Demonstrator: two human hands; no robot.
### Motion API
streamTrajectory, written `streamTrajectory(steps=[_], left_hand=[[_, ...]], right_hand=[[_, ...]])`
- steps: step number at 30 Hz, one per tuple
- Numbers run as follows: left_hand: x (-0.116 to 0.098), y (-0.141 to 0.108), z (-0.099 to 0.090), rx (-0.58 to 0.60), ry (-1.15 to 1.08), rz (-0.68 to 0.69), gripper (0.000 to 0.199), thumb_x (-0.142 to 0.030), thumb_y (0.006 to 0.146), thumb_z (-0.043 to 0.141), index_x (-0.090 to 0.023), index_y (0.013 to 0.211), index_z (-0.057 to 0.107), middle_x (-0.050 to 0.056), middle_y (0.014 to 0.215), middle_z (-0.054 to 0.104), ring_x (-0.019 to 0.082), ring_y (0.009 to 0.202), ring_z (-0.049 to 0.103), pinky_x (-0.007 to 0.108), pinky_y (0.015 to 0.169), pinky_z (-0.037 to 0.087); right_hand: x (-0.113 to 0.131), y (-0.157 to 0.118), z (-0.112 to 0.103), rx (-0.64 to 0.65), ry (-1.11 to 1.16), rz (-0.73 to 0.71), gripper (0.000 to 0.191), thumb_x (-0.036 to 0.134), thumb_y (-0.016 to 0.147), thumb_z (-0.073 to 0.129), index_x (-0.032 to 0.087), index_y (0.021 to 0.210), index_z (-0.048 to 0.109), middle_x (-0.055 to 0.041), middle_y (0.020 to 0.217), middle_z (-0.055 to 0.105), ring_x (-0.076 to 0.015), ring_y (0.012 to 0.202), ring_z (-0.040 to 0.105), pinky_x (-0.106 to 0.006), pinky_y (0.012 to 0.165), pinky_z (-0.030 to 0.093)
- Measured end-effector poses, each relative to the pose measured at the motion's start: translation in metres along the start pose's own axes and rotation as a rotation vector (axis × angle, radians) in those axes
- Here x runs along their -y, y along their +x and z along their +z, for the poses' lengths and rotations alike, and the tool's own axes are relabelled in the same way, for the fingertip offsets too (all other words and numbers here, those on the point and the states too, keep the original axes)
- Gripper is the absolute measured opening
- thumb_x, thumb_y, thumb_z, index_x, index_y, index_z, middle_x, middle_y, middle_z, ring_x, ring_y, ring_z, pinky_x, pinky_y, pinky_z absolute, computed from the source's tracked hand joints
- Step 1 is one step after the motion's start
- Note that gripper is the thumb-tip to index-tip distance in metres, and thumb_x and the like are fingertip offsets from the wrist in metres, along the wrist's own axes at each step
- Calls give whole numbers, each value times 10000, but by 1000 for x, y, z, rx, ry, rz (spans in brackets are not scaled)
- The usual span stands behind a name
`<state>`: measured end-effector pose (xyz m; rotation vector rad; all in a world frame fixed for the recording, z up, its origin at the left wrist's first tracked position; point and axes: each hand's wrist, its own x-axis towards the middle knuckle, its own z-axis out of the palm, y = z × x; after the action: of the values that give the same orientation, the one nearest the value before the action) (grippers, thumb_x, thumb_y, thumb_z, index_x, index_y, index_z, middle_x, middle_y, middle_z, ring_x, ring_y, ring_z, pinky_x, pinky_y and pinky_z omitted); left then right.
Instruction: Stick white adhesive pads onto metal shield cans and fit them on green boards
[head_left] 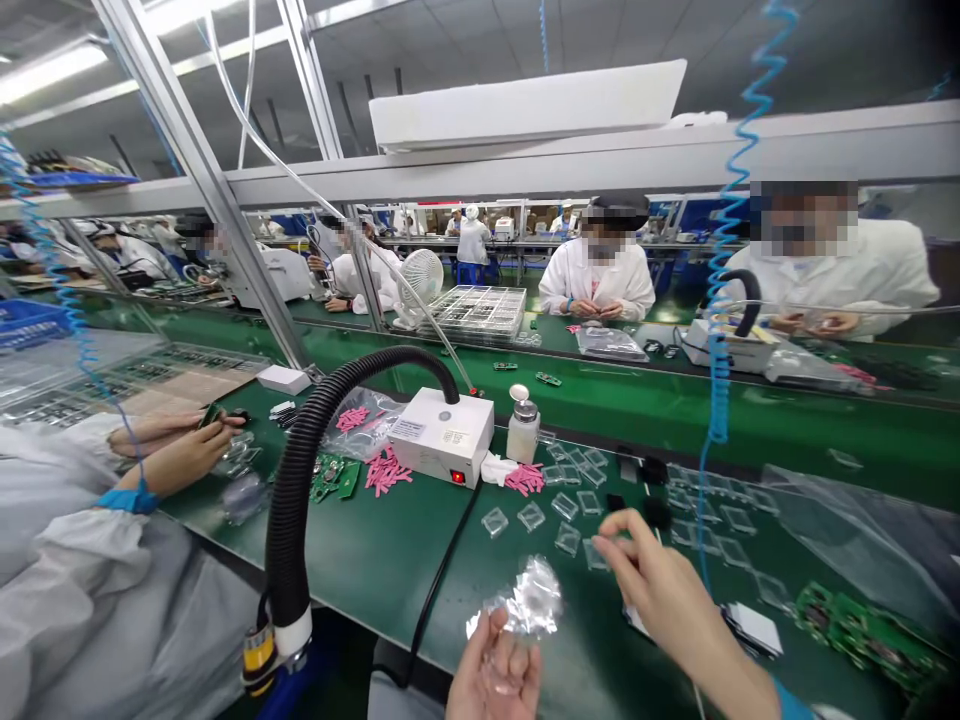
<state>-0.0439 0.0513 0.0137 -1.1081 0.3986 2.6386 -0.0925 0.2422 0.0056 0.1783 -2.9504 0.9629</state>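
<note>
An electronics factory is shown: long green benches are lined with circuit boards, and white-coated workers are seated along them.

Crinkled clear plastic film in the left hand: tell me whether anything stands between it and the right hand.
Nothing visible does. The crinkled clear plastic film in the left hand and the right hand are apart, with only a gap above the green bench between them.

One left hand, one right hand, one crumpled film, one dispenser bottle
</note>
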Motion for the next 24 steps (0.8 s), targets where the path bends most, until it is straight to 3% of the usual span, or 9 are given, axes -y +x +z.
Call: streamTrajectory(steps=[2, 5, 7, 9, 11, 14, 16, 19, 24], left_hand=[[-5, -7, 3, 1, -14, 8, 327, -222, 932, 394, -102, 696, 584, -64, 411, 408, 49, 390, 441, 231, 593, 527], [-11, -17, 9, 4, -34, 5, 282, -266, 910, 439, -86, 749, 584, -2, 512, 529, 106, 501, 550, 275, 621, 533], [-13, -22, 10, -2, -46, 7, 265, -274, 893, 469, -81, 752, 582, 22, 544, 561, 132, 534, 575, 294, 632, 535], [-16, -24, 9, -6, -48, 27, 247, -253, 890, 475, -82, 742, 575, 20, 540, 558, 130, 527, 572, 290, 625, 532], [-18, -23, 5, -4, -38, 49, 240, -224, 897, 461, -90, 726, 564, 5, 523, 538, 113, 508, 556, 268, 596, 521], [-22, -20, -3, 34, -56, 41, 279, -212, 924, 409, -97, 712, 549, -56, 440, 413, 55, 410, 447, 202, 511, 471], [-25, -18, -8, 57, -76, 25, 309, -216, 941, 371, -99, 711, 540, -79, 415, 342, 32, 364, 372, 168, 455, 420], [-30, -15, -12, 40, -55, 53, 293, -197, 945, 350, -99, 745, 540, -71, 446, 364, 31, 379, 378, 163, 449, 405], [-30, -11, -9, -41, 0, 53, 231, -243, 925, 400, -96, 829, 550, -18, 568, 471, 84, 510, 497, 238, 534, 471]], right_hand=[[-5, 23, -4, 40, -68, -55, 344, 352, 947, 288, 162, 1225, 359, -9, 755, 562, -80, 583, 531, -166, 522, 340], [-3, 60, -2, 64, -129, -111, 280, 304, 870, 428, 166, 1102, 500, -53, 1034, 554, -119, 862, 565, -186, 679, 394], [2, 80, 4, 86, -165, -123, 228, 340, 858, 467, 137, 857, 571, -63, 972, 567, -146, 905, 549, -196, 712, 380], [9, 94, 10, 111, -190, -112, 356, 384, 887, 432, 115, 677, 531, -70, 781, 567, -143, 792, 552, -200, 657, 353], [13, 99, 14, 133, -196, -95, 407, 400, 922, 359, 115, 670, 503, -55, 644, 531, -114, 633, 526, -194, 581, 314], [11, 94, 11, 158, -169, -88, 306, 371, 943, 292, 147, 969, 499, -9, 652, 538, -74, 507, 487, -171, 522, 308], [2, 84, 4, 162, -160, -88, 289, 347, 928, 317, 166, 1125, 429, -7, 774, 574, -69, 556, 528, -162, 548, 357], [-16, 62, -10, 158, -199, -83, 248, 328, 876, 417, 180, 1064, 483, -31, 966, 571, -95, 757, 575, -172, 635, 402], [-44, 22, -26, 183, -316, -46, 211, 376, 851, 503, 195, 900, 599, -38, 948, 553, -141, 815, 537, -212, 633, 392]])
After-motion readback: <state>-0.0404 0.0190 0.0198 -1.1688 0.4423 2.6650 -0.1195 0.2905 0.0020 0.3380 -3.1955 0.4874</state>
